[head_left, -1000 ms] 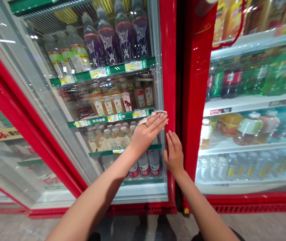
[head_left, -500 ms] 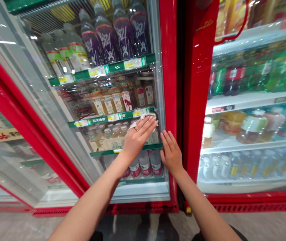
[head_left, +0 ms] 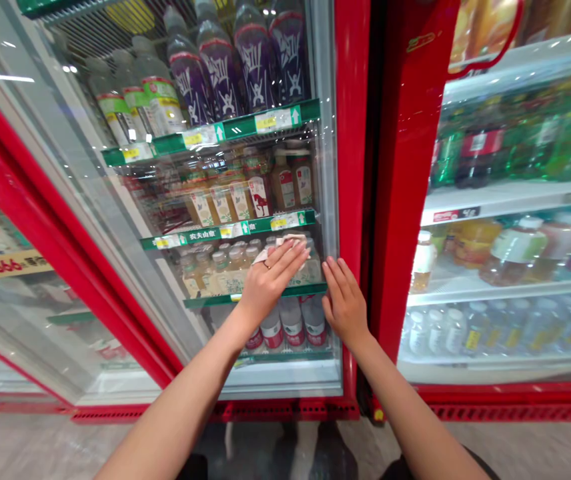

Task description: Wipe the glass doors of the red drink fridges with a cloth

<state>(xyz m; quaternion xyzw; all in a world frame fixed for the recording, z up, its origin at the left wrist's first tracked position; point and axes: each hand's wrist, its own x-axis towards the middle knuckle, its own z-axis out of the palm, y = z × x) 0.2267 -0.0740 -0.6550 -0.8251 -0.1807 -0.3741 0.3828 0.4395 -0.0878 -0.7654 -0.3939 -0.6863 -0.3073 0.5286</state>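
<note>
My left hand [head_left: 271, 275] lies flat against the glass door [head_left: 260, 383] of a red-framed drinks cooler, in front of the shelf of small bottles. Under its fingers is a pale cloth [head_left: 293, 238], pressed to the glass, with its edge showing above and to the left of the fingers. A ring sits on one finger. My right hand [head_left: 344, 301] rests on the door's right edge, its fingers stretched out and nothing in it. The red door frame [head_left: 349, 167] runs up beyond that hand.
Behind the glass, purple-labelled bottles [head_left: 255, 63] stand on the upper shelf. A second cooler [head_left: 400, 200] with a red handle [head_left: 503, 57] and bottles stands at the right. Another red-framed door [head_left: 65, 253] is at the left, above the grey floor [head_left: 40, 447].
My left hand and the cloth have slid slightly left and down over the glass. The right hand stays at the door's edge. The view has shifted a little.
</note>
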